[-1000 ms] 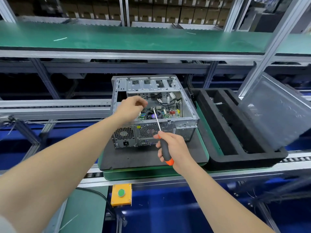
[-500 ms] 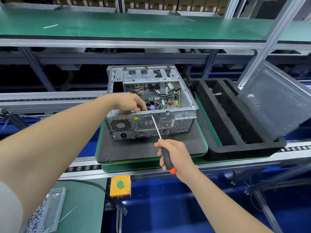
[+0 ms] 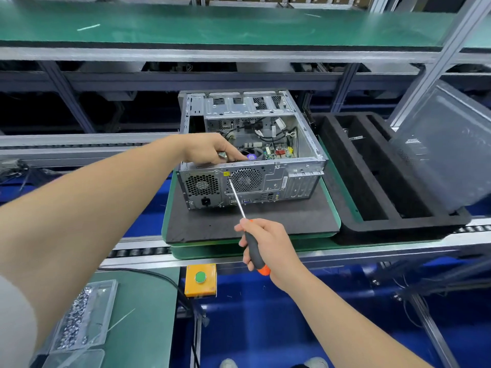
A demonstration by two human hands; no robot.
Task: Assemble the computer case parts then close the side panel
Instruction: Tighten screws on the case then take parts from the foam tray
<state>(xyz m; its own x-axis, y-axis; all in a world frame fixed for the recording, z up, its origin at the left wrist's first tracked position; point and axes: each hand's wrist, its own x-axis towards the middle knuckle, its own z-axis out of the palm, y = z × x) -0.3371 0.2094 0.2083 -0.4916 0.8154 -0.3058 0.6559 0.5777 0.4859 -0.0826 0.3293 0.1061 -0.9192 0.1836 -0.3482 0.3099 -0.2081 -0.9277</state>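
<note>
Conveyor pallet (image 3: pixel 212 227): open silver case (image 3: pixel 273 181); left hand (image 3: pixel 210 148) pinching small part (image 3: pixel 222 154) inside; right hand (image 3: pixel 268 243) gripping screwdriver (image 3: pixel 252 245).

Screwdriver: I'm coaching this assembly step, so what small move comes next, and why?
Probably press in and turn the screwdriver: the right hand grips its handle, its tip sits at the rear panel of the computer case beside the fan grille, while the left hand rests at the case's top edge.
</note>
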